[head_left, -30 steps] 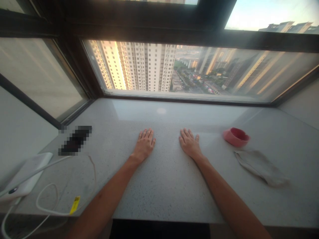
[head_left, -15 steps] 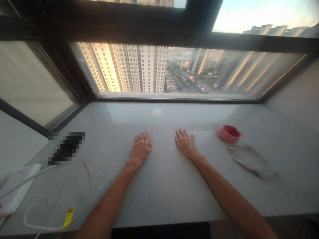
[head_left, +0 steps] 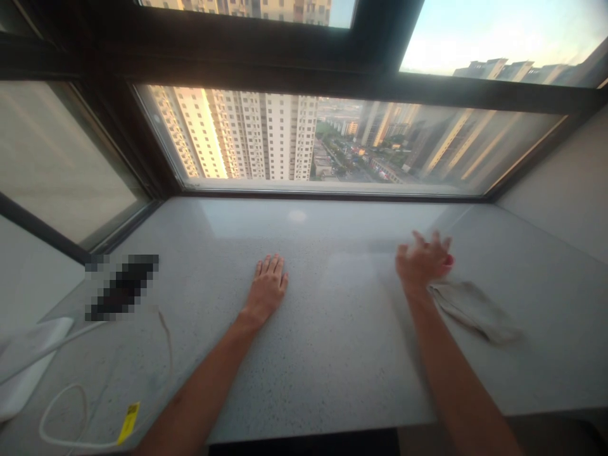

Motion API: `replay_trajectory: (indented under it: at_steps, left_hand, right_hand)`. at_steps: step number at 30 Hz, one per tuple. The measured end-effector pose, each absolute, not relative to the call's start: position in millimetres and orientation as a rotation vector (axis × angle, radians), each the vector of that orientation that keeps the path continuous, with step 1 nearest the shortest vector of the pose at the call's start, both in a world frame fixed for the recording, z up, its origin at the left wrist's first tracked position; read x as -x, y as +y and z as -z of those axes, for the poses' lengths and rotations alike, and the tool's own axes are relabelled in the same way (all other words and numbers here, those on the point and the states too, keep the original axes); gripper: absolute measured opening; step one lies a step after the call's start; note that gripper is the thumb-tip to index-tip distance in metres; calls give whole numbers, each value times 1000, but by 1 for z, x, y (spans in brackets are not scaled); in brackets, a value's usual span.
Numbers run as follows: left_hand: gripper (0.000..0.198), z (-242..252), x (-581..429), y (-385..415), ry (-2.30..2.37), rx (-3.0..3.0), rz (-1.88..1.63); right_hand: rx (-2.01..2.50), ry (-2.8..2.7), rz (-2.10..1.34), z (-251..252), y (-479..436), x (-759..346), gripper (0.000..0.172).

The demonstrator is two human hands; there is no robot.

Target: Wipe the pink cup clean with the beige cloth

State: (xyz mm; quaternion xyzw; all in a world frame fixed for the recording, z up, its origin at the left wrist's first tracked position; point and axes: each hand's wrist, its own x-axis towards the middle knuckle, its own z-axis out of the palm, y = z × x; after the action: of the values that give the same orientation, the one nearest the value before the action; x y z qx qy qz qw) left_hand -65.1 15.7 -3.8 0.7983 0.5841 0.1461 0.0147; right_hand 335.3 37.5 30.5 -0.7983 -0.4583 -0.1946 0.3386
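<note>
My left hand (head_left: 268,285) lies flat on the speckled pale windowsill (head_left: 327,367), palm down with fingers stretched out, holding nothing. Over at the right, my right hand (head_left: 422,261) is above a small pink hollow dish-like thing (head_left: 448,262) and hides most of it. The fingers of that hand are spread and a little blurred; whether they touch the pink thing I cannot tell. A crumpled grey-beige cloth (head_left: 475,310) rests on the sill just to the right of my right wrist.
On the left lie a blurred-out dark object (head_left: 124,288), a white flat device (head_left: 33,361) and a white cable (head_left: 45,421) with a yellow tag (head_left: 128,423). A dark window frame (head_left: 304,69) runs along the back, and a white wall (head_left: 565,171) stands at right.
My right hand has lifted from the sill and moved right, over the pink dish-like thing. My left hand stays flat in its place. The view has shifted slightly.
</note>
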Motion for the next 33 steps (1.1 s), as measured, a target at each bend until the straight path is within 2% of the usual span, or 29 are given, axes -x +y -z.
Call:
replay_trajectory:
  at_steps: [4,7,11,14,18,21,25,29,31,33]
  left_hand:
    - [51,4,61,12,1640,-2553,-496]
    - [47,3,58,10,1553,-2588,-500]
    - [45,3,56,9,1554,-2606,-528]
    - [45,4,55,9,1562,-2620,-535]
    - [44,11,58,11,1555,-2639,-565]
    - [48,18,61,16,1545,-2634,-558]
    - [45,20,63,20,1555,-2620,-545]
    - [47,13,61,18,1542,-2564,-491]
    - [47,10,60,17,1543,-2532,-472]
    - [46,7,59,14,1547,-2515,-524]
  right_hand:
    - [2373,-1064,305,-27,45,-391,72]
    - [2506,-1047,181,-19,58,-395,72]
    - [2487,-1227,229,-19,84,-338,69]
    - [2351,-1520,232,-29,107,-250,66]
    - [2009,-2041,28,-47,122,-97,64]
    - [1627,-2359,-132,-51,108,16,63]
    - [1267,-2474,-230,-49,72,122,64]
    - [1117,-2504,-393,-58,53,140,69]
    - [1049,-2480,-439,-65,51,107,73]
    - [1107,-2369,-322,-68,49,44,71]
